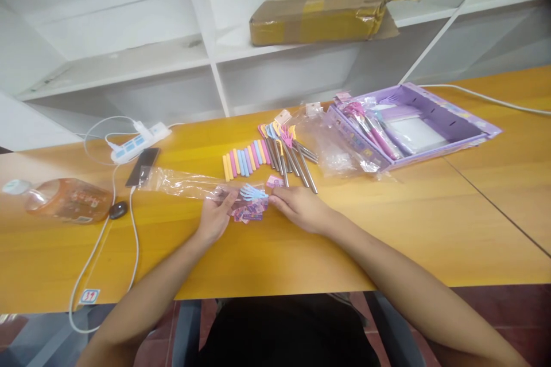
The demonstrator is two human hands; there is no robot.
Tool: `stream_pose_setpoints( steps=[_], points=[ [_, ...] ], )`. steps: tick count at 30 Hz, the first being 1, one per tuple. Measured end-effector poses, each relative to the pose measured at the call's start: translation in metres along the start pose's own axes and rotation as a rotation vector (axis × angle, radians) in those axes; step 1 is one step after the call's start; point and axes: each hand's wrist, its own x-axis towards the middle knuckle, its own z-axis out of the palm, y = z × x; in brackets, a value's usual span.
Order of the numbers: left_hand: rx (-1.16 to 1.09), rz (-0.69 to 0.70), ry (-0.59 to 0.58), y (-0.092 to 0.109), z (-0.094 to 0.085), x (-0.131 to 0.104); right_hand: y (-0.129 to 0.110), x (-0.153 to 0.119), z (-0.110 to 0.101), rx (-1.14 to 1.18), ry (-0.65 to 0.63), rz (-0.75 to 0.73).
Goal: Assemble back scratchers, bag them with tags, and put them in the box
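Observation:
My left hand (218,215) is closed on a long clear plastic bag (181,182), which stretches left across the table. Between my hands is a blue hand-shaped back scratcher head (253,192), its narrow end pinched in my right hand (301,206). Whether the head sits inside the bag's mouth I cannot tell. Small purple printed cards (249,212) lie just below it. Beyond my hands is a row of pink, yellow and blue handles (245,160). Beside the row lie several metal-rod back scratchers (297,155) with coloured hand-shaped heads.
At the right a purple box (443,152) holds packaged pieces, with clear bags (340,152) beside it. To the left are a bottle (69,200), a phone (143,166), a power strip (140,143) and cables. A taped carton (318,17) rests on the shelf.

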Motion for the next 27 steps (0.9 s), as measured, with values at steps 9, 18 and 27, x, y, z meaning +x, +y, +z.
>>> stream_pose_setpoints(
  steps=[9, 18, 27],
  points=[
    [0.002, 0.018, -0.031, -0.0012, -0.0064, 0.0032, -0.0013, 0.0009, 0.0014, 0.006, 0.004, -0.007],
    [-0.032, -0.055, -0.088, -0.0018, 0.0016, -0.0030, 0.0002, 0.0012, 0.0046, -0.016, 0.007, -0.060],
    [-0.093, -0.056, 0.006, 0.0019, -0.0039, 0.0023, -0.0010, 0.0004, 0.0056, -0.088, 0.026, -0.049]
  ],
)
